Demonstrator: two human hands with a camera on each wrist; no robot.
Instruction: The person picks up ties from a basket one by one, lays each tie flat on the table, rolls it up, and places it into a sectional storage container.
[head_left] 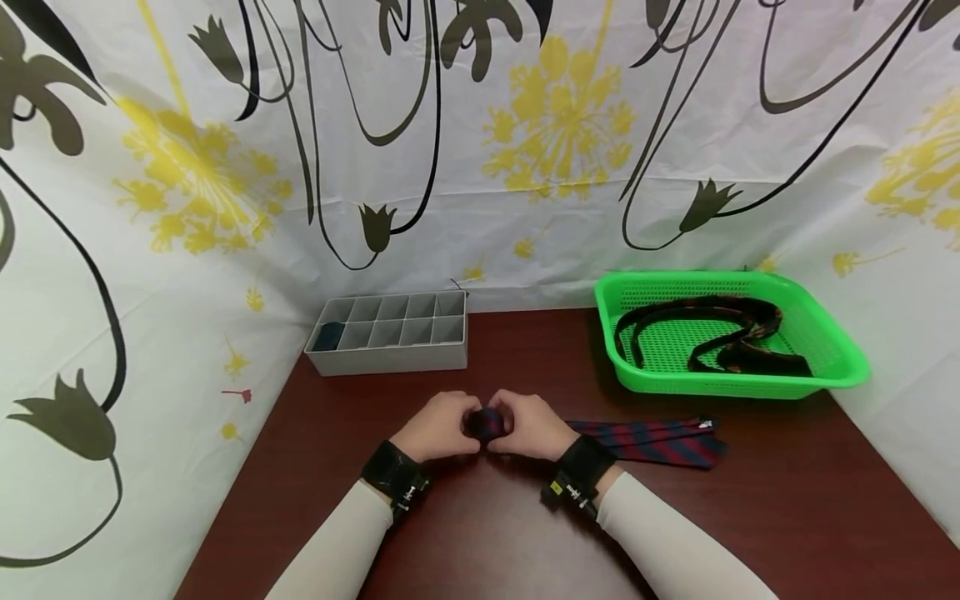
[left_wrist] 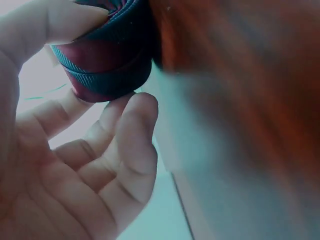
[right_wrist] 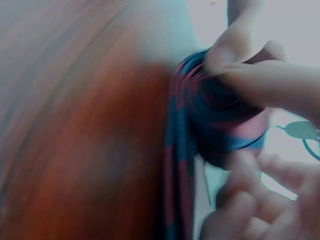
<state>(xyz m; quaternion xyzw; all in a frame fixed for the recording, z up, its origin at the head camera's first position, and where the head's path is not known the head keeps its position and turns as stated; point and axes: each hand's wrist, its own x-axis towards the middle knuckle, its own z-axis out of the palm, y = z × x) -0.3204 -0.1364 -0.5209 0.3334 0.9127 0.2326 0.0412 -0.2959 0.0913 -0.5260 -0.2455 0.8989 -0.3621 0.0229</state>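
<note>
A striped necktie (head_left: 652,440), dark blue and red, is partly wound into a tight roll (head_left: 486,424). The left hand (head_left: 444,427) pinches the roll from the left, thumb on its coiled end and fingertips against its lower side in the left wrist view. On the opposite side the right hand (head_left: 531,427) grips the same roll between thumb and fingers. The tie's unrolled length runs off to the right, passing behind the right hand, and its wide end lies flat on the table. In the right wrist view the layered coils (right_wrist: 200,95) show beside both thumbs.
At the back left stands a grey divided box (head_left: 390,358), with a dark blue item (head_left: 328,337) in its front-left compartment. A green basket (head_left: 750,385) at the back right holds dark, patterned, loosely looped fabric (head_left: 757,354). A floral curtain (head_left: 480,200) hangs behind the brown table (head_left: 787,500).
</note>
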